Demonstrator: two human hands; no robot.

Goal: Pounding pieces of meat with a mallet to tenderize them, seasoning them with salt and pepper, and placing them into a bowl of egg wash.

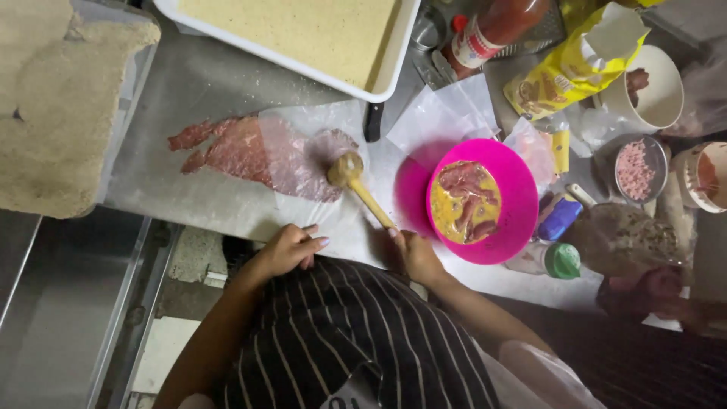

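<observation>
My right hand grips the end of a wooden mallet's handle. The mallet's round head rests on clear plastic film that covers the right part of a thin, flattened slice of raw red meat on the steel counter. My left hand lies at the counter's near edge by the film, fingers loosely bent, with nothing in it. Just right of the mallet stands a pink bowl with meat pieces in beaten egg.
A white tray of breadcrumbs sits at the back, a crumb-covered container at the left. On the right are a black knife handle, red sauce bottle, yellow bag, white cup, small metal bowl and green-capped bottle.
</observation>
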